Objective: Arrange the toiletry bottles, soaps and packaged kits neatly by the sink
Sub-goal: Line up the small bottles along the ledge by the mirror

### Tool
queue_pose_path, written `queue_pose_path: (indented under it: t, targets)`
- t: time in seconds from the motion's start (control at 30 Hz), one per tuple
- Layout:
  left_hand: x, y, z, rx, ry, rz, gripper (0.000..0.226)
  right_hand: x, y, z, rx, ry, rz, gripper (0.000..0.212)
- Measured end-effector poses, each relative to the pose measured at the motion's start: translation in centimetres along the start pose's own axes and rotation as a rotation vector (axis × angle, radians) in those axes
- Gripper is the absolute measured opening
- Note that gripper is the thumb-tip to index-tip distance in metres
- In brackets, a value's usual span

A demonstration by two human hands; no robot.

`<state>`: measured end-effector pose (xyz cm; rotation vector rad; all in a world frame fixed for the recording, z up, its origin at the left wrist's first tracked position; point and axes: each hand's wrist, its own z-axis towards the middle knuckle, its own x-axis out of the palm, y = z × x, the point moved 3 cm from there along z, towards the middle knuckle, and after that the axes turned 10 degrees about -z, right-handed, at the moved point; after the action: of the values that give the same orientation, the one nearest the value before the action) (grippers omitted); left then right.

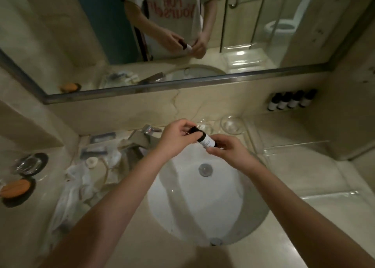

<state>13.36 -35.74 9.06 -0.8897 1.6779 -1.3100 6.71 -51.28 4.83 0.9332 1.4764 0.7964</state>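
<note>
Both hands hold 1 small dark toiletry bottle (205, 140) tilted in the air over the back of the sink basin (182, 206). The left hand (178, 135) curls its fingers round the black cap end. The right hand (225, 152) pinches the labelled lower end between thumb and fingertips.

The step looks like checking or tightening the cap before placing the bottle. To do it well, the right hand should hold the body steady while the left turns the cap snug, so nothing leaks once it stands.

The natural spot is the row of 4 matching bottles (292, 101), upright against the back wall, well to the right. Setting this one just beside the end of that row, upright, label facing forward and level with the others, keeps the line tidy. Carry it clear of the 2 drinking glasses (231, 124) behind the basin.

The crumpled packaged kits (101, 148) left of the faucet (146, 137) and the orange soap (16, 187) on its dark dish are not yet arranged.
</note>
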Motion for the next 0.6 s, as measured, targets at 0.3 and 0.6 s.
queue_pose_path:
  t: [0.3, 0.6]
  targets:
    - [13.0, -1.0, 9.0, -0.083, 0.055, 0.058, 0.011, -10.0, -7.4, 0.2, 0.127, -0.253, 0.092, 0.021]
    - [20.6, -0.9, 17.8, 0.018, -0.022, 0.256, 0.022, -17.8, -16.0, 3.8, 0.359, -0.375, -0.086, 0.03]
